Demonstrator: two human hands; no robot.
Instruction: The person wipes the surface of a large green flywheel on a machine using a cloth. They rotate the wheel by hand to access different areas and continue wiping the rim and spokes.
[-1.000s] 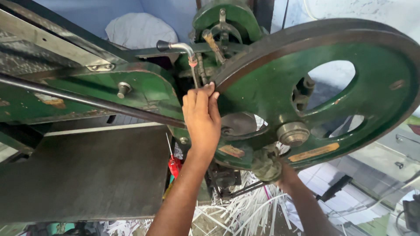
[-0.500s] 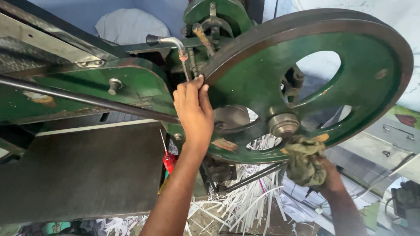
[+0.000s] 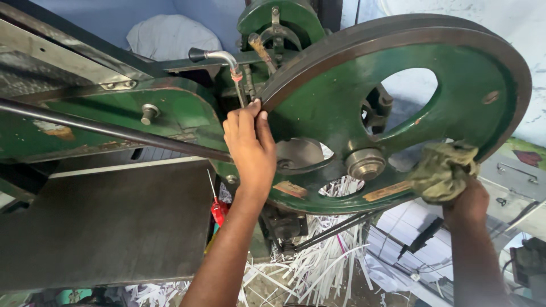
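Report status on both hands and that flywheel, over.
Left hand gripping flywheel rim, fingers curled over. Right hand pressing rag to lower rim. Paper strips below, nothing blocking wheel.

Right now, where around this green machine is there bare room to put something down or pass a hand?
The dark flat table, bordered by the green frame above and the red screwdriver at its right, is bare. The flywheel's upper opening is free. Under it, paper strips crowd; left hand and right hand with rag occupy the rim.

White paper strips [image 3: 318, 267] on floor [image 3: 273, 293]
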